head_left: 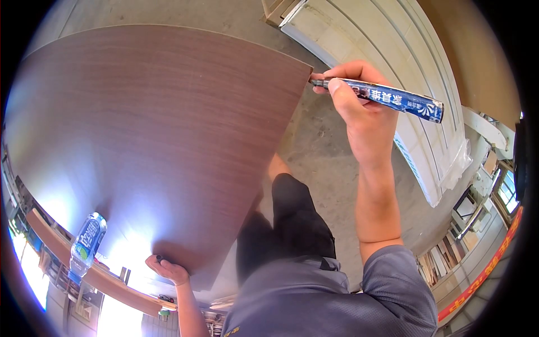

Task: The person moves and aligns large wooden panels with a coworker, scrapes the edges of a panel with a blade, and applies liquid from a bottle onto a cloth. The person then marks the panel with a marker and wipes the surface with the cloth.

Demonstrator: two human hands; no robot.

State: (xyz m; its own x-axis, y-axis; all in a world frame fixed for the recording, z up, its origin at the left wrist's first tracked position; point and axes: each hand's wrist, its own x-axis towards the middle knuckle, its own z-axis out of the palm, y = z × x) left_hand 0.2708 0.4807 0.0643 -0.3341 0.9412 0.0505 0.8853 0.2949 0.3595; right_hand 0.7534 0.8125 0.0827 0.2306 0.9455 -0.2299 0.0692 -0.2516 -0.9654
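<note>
In my right hand (365, 112) is a blue furniture touch-up marker (393, 100) with white lettering, held between thumb and fingers. Its dark tip points left and meets the far right corner of a brown wood-grain board (168, 123), or lies very close to it. My left hand (168, 271) is closed at the board's near edge. A small black piece (159, 259), which looks like the marker's cap, shows between its fingers. On the board's left side a clear plastic bottle (88, 246) with a blue label appears upright.
Large pale panels (382, 62) lie stacked beyond my right hand, with plastic wrap (457, 165) at their end. Concrete floor (320, 140) shows between board and panels. Wood offcuts (443, 261) lean at the right, near a red banner (483, 275). A curved-looking wooden edge (118, 292) runs past the bottle.
</note>
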